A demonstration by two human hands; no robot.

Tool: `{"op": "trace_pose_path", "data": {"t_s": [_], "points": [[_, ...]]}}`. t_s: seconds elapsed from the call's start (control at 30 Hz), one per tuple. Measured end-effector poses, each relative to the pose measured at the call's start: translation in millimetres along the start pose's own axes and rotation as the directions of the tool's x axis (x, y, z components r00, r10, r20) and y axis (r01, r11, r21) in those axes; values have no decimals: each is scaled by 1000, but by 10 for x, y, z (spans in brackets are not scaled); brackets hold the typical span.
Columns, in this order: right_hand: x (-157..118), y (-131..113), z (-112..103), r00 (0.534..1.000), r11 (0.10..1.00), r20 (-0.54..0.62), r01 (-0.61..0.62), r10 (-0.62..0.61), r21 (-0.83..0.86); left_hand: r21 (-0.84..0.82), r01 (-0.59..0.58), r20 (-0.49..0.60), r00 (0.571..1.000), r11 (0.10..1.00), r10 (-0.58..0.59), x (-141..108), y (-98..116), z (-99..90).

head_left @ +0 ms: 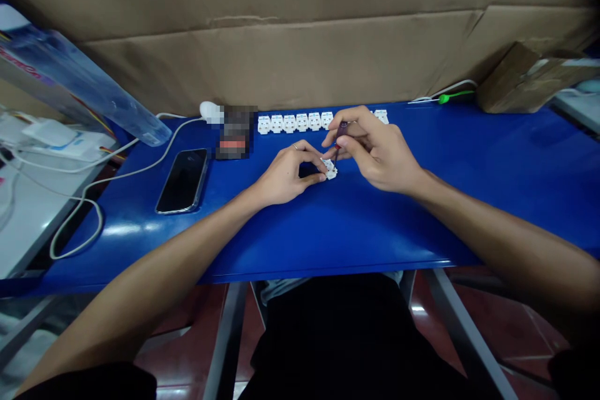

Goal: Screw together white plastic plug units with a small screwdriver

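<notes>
My left hand (293, 174) pinches a small white plastic part (330, 170) from its left side, thumb and fingers closed on it, low over the blue table. It looks like a terminal or contact block, too small to make out exactly. In my right hand (379, 153) is a small screwdriver (342, 133) with a dark handle, gripped between thumb and fingers. Its shaft points down and the tip meets the white part. Behind my hands stands a row of several similar white blocks (289, 123) with blue marks; my right hand hides some of them.
A phone (183, 181) lies on the blue table (328, 231) at the left, near a white cable (100, 219). A blurred-out dark item (234, 132) sits beside the row. A cardboard box (520, 78) stands back right; a clear plastic tube-like container (98, 78) leans at the left.
</notes>
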State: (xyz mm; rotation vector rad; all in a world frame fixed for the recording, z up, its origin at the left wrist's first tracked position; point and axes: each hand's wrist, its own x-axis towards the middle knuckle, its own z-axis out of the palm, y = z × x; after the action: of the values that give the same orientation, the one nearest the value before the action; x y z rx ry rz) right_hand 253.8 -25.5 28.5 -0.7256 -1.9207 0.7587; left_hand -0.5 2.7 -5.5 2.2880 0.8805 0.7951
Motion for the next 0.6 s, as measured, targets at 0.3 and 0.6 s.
{"op": "trace_pose_path", "data": {"t_s": [0.3, 0.6], "points": [[-50, -32, 169, 982, 986, -165, -112, 91, -122, 62, 23, -44, 999, 998, -20, -12, 52, 40], [-32, -16, 222, 963, 989, -260, -96, 63, -113, 73, 35, -101, 994, 997, -28, -37, 52, 110]]}}
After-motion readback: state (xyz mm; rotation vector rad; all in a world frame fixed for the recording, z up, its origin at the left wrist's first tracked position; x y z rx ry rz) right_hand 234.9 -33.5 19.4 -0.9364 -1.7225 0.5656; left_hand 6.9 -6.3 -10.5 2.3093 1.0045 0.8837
